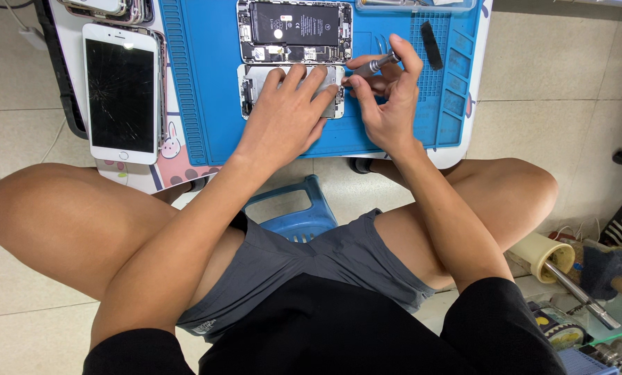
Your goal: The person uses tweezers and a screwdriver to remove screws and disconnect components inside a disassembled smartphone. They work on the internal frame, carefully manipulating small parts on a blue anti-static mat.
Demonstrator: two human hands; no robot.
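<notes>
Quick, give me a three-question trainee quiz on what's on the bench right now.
1. True or false: the left hand presses flat on the opened phone's screen panel.
2. What does the right hand hold? A) screwdriver B) tweezers C) brush
3. Fill in: the cracked white phone lies to the ___ of the blue mat.

Key: 1 true. 2 A, the screwdriver, its tip at the panel's right edge. 3 left.
</notes>
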